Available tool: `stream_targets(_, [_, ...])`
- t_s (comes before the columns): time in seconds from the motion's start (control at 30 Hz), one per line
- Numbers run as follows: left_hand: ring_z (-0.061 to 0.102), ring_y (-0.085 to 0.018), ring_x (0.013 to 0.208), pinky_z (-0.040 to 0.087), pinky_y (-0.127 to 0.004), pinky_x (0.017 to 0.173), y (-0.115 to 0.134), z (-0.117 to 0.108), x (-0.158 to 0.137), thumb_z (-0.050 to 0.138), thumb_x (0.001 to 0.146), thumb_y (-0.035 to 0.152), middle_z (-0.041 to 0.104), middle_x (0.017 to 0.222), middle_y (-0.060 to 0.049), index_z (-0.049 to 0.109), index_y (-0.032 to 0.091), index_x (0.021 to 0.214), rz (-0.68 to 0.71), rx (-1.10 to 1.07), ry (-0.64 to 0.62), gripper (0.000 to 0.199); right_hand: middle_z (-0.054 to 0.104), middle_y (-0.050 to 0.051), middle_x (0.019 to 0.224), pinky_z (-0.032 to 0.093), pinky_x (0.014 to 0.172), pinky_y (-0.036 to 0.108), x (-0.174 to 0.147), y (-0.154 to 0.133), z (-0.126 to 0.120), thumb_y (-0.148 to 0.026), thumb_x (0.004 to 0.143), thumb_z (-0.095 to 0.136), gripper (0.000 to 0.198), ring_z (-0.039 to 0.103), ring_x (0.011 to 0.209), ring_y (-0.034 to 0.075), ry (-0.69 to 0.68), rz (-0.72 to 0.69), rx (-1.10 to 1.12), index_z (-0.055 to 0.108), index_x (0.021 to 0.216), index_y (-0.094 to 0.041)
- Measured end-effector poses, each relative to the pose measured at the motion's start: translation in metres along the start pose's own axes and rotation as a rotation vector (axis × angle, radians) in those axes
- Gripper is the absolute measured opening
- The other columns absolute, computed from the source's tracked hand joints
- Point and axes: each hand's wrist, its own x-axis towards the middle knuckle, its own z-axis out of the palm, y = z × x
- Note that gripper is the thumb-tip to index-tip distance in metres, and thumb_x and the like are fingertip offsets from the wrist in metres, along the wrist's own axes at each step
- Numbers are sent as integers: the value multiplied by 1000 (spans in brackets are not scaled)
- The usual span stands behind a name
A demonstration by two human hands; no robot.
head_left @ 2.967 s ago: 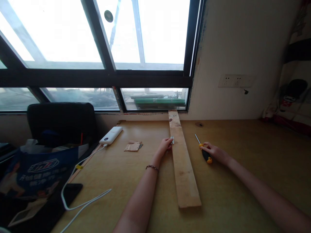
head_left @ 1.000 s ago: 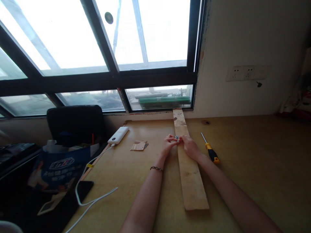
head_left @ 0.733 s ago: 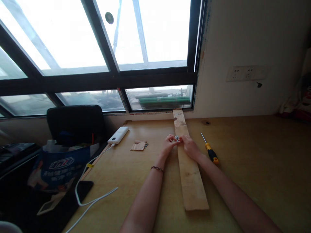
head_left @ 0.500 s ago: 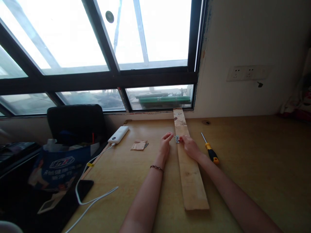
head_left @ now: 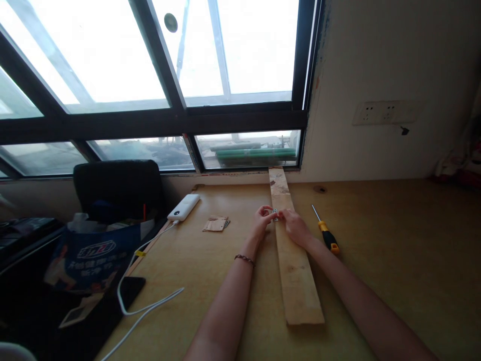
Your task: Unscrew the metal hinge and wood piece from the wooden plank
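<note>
1. At the far left you have a dark chair (head_left: 118,185) with a blue bag (head_left: 95,260) on its near side, both off the desk (head_left: 394,260) and so out of your arms' way
2. Next, a white power bank (head_left: 184,207) lies by the desk's left edge, its white cable (head_left: 119,293) plugged into the near end and looping toward you, well apart from your hands
3. Right of that lies a flat brown piece (head_left: 214,224), with a few thin screws (head_left: 227,224) at its right edge; the spot seems handy, since your left hand could reach it easily
4. Your left hand (head_left: 260,220) is at the left edge of the board, thumb and forefinger bent nearly together around a small metal piece (head_left: 275,212); you cannot tell here whether those fingers grip it or something smaller
5. That metal piece sits at the left edge of the long wooden board (head_left: 298,271), which runs from near to far, probably so both hands can meet over it
6. Your right hand (head_left: 295,225) rests across the board, its fingers closed in a pinch on the right side of the metal piece, likely to steady it
7. To the right, the screwdriver (head_left: 328,235) lies loose on the desk, tip to the far side and handle nearer you, apparently put down to free your right hand
</note>
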Motion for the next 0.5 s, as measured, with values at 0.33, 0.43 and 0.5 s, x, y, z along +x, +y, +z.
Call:
stream_targets(0.33, [44,-7,49,34,-20,50,8,8,3,71,55,27,53,53,3,66,14,75,7,122,37,24,57,6,88,40,80,28,0,-2,-2,0,76,37,29,51,86,17,-19,-3,-9,53,93,-18])
stream_targets(0.43, [46,-8,50,37,-22,52,12,14,1,71,54,25,55,53,2,68,14,71,1,75,75,20,58,6,89,40,80,29,0,-1,-2,0,76,37,30,51,88,17,-23,-6,-17,53,94,-18])
stream_targets(0.5, [48,-9,50,38,-22,54,13,16,-1,71,54,24,56,53,1,68,13,69,-12,31,103,19,58,6,89,40,80,29,0,-2,-3,-1,77,37,29,51,88,17,-28,-5,-23,53,94,-18])
